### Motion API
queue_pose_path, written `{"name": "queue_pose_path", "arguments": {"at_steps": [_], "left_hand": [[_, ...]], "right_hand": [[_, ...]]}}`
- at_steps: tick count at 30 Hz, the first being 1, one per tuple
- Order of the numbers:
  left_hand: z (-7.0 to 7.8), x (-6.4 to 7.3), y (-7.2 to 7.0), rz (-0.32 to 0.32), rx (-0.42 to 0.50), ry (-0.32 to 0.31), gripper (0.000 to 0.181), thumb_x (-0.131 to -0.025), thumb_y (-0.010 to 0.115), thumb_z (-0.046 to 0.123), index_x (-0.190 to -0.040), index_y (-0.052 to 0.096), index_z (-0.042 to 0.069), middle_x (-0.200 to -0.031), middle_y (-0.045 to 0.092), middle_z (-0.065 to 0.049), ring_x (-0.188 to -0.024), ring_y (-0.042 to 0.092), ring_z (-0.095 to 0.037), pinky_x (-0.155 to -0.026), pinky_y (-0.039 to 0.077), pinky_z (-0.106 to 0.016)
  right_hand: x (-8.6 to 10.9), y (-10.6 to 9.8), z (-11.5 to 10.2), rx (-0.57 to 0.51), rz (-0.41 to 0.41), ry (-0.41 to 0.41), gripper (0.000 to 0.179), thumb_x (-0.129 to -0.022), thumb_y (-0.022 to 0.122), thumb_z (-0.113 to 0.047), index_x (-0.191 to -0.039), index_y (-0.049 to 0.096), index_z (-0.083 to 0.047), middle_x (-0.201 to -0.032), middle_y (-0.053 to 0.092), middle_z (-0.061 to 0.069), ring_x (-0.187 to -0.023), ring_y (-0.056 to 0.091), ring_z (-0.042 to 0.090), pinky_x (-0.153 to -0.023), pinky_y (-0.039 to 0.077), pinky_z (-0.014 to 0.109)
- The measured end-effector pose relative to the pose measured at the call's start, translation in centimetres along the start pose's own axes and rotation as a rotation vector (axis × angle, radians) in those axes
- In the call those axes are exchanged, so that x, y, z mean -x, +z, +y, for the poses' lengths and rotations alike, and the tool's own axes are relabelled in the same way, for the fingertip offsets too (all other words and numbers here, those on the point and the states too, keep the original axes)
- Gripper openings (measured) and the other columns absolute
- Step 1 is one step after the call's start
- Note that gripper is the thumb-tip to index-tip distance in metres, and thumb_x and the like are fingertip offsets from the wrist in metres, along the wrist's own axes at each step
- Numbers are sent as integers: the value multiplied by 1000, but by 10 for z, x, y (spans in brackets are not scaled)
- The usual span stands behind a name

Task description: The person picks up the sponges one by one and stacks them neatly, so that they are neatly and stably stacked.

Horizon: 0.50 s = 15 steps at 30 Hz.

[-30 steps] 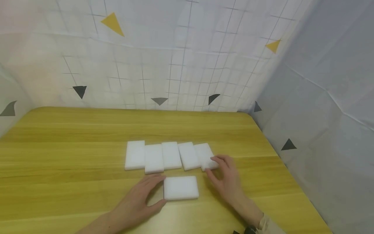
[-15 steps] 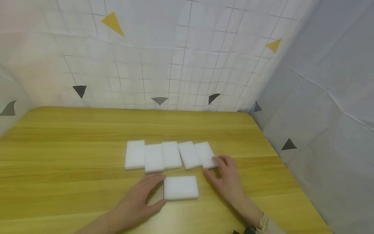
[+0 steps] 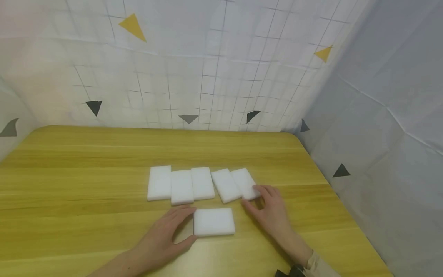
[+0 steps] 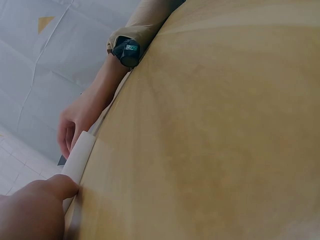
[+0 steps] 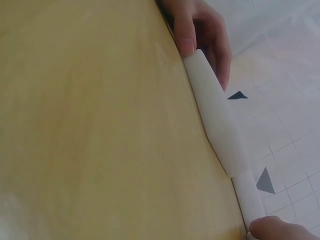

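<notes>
Several flat white sponges lie on the wooden table (image 3: 86,215). My left hand (image 3: 166,234) holds the near sponge (image 3: 214,222), which lies crosswise, with thumb and fingers at the two corners of its left end. Behind it is an uneven row of upright sponges. The row's right-end sponge (image 3: 244,182) is tilted, and my right hand (image 3: 273,211) grips its near right end between thumb and fingers. Against its left side leans another tilted sponge (image 3: 226,185). The right wrist view shows the left thumb (image 5: 186,46) right at the near sponge's end.
Three more sponges stand side by side at the row's left, among them the leftmost sponge (image 3: 159,183). A white sheet (image 3: 173,77) with grid lines and triangles hangs behind the table. A grey sheet (image 3: 387,115) borders the right side.
The right-end sponge has turned slightly and shifted right with my right hand. The sponge beside it has also tilted and slid, widening the gap to the third. My left hand stays put.
</notes>
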<state>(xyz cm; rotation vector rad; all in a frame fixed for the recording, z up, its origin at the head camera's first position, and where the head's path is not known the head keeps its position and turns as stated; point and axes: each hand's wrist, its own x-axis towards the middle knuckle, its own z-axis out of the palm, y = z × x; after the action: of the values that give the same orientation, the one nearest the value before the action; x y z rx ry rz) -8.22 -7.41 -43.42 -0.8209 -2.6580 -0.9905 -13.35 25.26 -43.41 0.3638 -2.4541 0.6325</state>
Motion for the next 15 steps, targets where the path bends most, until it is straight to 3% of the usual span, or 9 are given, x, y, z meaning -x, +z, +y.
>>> {"name": "queue_pose_path", "arguments": {"at_steps": [9,15], "left_hand": [[0,0,0,-9,6,-5,64,-85,78,39,-142,54,19,-145,55,4,-134,51,-15,-109,46,-44],[0,0,0,-4,-2,-4,64,-85,78,39,-142,54,20,-145,55,4,-133,51,-15,-109,47,-44]], "right_hand": [[-1,-1,4,5,-7,40,53,-73,88,-34,-111,70,-2,-110,69,17,-102,61,34,-86,56,50],[-1,-1,7,2,-50,129,64,-76,86,-38,-121,64,2,-118,67,20,-107,58,35,-94,53,51]]}}
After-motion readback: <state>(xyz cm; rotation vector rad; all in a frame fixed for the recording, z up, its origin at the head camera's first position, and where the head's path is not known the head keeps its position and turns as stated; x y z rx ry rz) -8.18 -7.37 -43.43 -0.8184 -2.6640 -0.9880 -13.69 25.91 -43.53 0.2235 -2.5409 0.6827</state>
